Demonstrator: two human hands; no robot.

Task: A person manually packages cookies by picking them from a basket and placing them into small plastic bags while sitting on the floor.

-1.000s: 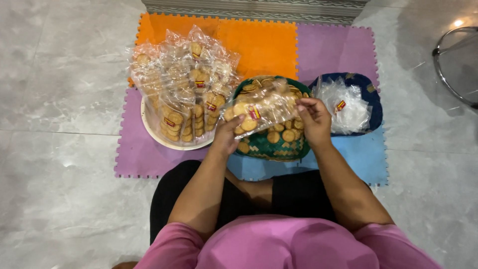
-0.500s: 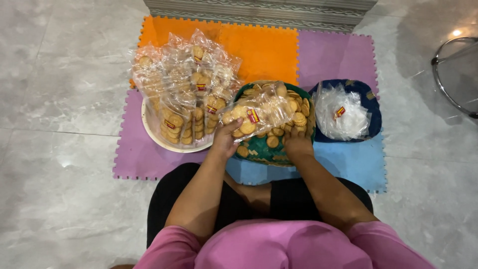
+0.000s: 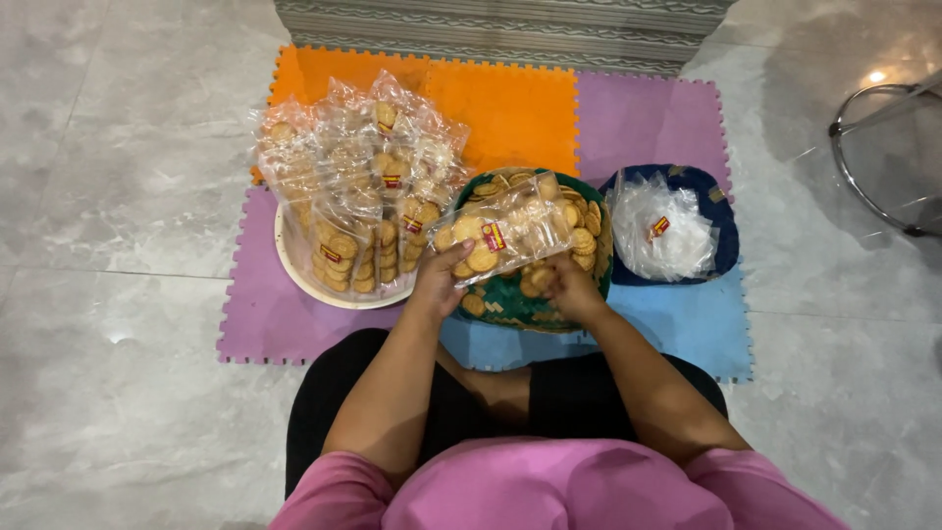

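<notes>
My left hand point(image 3: 439, 283) grips the near left end of a clear bag of round biscuits point(image 3: 502, 232) with a small red label, holding it flat over a green woven basket point(image 3: 502, 310) of loose biscuits. My right hand point(image 3: 569, 289) is lower, at the basket's near right side under the bag, with fingers curled on the loose biscuits point(image 3: 586, 238). Whether it holds any is hidden.
A white round tub point(image 3: 316, 291) to the left is heaped with filled biscuit bags point(image 3: 363, 186). A dark blue basket point(image 3: 723, 211) to the right holds empty clear bags point(image 3: 663, 232). Everything sits on foam mats point(image 3: 510, 108) on grey tile. A metal frame point(image 3: 883, 147) stands far right.
My right hand has let go of the bag's right end and dropped into the green basket. My left hand still holds the bag over the basket.
</notes>
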